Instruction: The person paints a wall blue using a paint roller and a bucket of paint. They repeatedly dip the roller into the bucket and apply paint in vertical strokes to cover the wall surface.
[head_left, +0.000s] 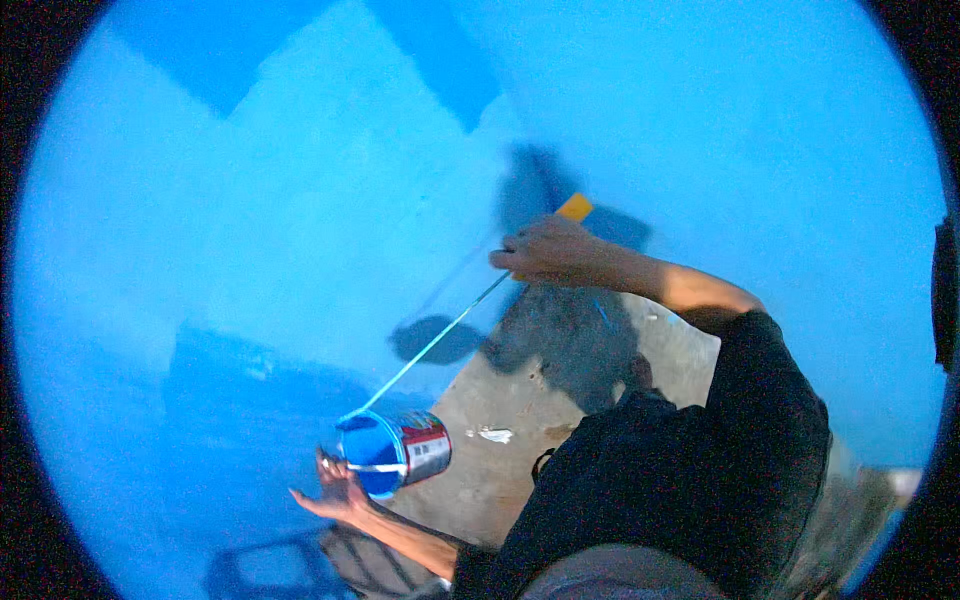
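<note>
My left hand is at lower left with its thumb stretched out. Its fingers are at the pale handle strap of a paint bucket, which hangs with its mouth facing left. Blue paint coats the bucket's inside, and its outer label bears writing. My right hand is closed around the orange handle of a long tool. From that hand a thin, pale, paint-covered rod slants down to the bucket's rim. Whatever is at the rod's far end cannot be made out.
Light blue walls meet at a corner ahead, with darker blue patches at upper left and a darker band low down. Below lies a grey concrete floor with a white scrap. A dark object stands at the right edge.
</note>
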